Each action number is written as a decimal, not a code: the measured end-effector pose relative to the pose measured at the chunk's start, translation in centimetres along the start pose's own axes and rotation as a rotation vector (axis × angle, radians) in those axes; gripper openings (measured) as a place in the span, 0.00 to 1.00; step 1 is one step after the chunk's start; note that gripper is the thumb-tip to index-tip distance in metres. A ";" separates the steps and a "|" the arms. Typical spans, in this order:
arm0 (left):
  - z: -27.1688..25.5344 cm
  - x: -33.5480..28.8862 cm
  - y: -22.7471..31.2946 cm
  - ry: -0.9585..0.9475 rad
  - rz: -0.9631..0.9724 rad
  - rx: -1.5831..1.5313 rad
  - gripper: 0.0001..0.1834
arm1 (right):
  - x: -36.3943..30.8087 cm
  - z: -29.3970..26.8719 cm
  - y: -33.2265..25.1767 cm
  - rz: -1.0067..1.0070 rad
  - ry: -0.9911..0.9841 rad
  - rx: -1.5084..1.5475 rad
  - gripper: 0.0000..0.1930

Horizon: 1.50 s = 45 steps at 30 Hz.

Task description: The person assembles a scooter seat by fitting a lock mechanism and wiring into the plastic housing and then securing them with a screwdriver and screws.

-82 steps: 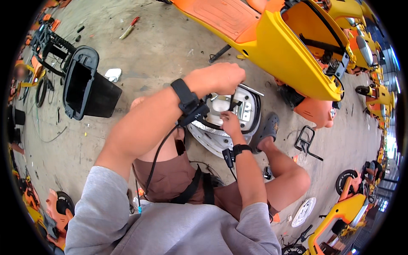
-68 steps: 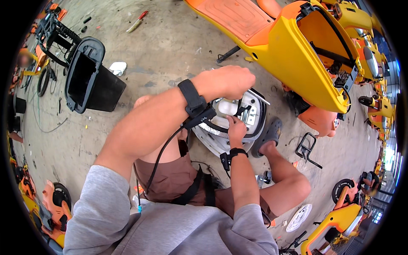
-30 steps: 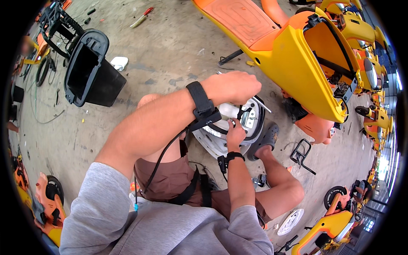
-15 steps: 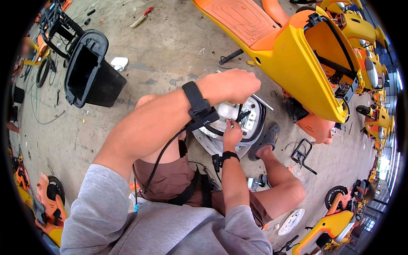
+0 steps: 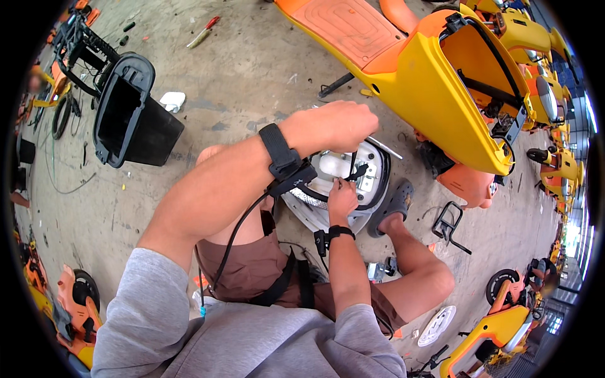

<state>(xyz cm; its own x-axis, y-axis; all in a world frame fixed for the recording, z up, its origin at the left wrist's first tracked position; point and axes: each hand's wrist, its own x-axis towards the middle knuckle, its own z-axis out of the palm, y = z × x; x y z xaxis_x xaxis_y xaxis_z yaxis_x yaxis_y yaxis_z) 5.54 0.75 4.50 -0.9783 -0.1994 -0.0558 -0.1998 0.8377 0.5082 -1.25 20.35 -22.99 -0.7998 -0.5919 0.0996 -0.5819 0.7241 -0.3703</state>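
My left hand [image 5: 334,126] is closed in a fist, back of the hand up, above a white and grey shell-like part [image 5: 318,195] with a black rim. A black cable [image 5: 352,165] runs down from under this fist; what the fingers grip is hidden. Just below, the fingers of my right hand [image 5: 343,198] pinch a black cable end near a metal bracket [image 5: 368,177] on the part. A white rounded piece [image 5: 335,165] sits beside the bracket. Past my left knuckles juts a thin silver rod [image 5: 386,148]; whether I hold it cannot be told.
A yellow and orange scooter body [image 5: 428,82] stands at the far right. To the left is a black bin-like box [image 5: 154,132]. A red-handled tool [image 5: 203,33], a black bent-tube frame [image 5: 449,227] and a white oval piece [image 5: 436,326] lie on the concrete. More scooters line both sides.
The whole view has shifted slightly. Both hands stay over the white part in nearly the same pose, and the black cable between them has shifted a little.
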 end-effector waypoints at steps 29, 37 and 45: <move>-0.3 -0.6 -0.4 -0.014 0.000 -0.053 0.10 | 1.7 -1.8 -0.2 0.061 -0.252 -0.049 0.12; -0.7 -1.0 0.0 -0.015 0.015 -0.156 0.10 | 1.4 -1.4 0.1 0.084 -0.227 -0.001 0.11; -0.7 -0.7 0.6 -0.029 0.038 -0.124 0.09 | 0.4 0.1 1.0 0.070 -0.090 0.162 0.14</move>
<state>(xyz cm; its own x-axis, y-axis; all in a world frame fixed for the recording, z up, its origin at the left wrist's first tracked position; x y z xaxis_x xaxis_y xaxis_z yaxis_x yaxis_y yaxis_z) 6.16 1.01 5.41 -0.9866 -0.1521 -0.0583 -0.1556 0.7747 0.6129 -2.20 20.81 -23.39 -0.8170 -0.5766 -0.0116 -0.4884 0.7024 -0.5178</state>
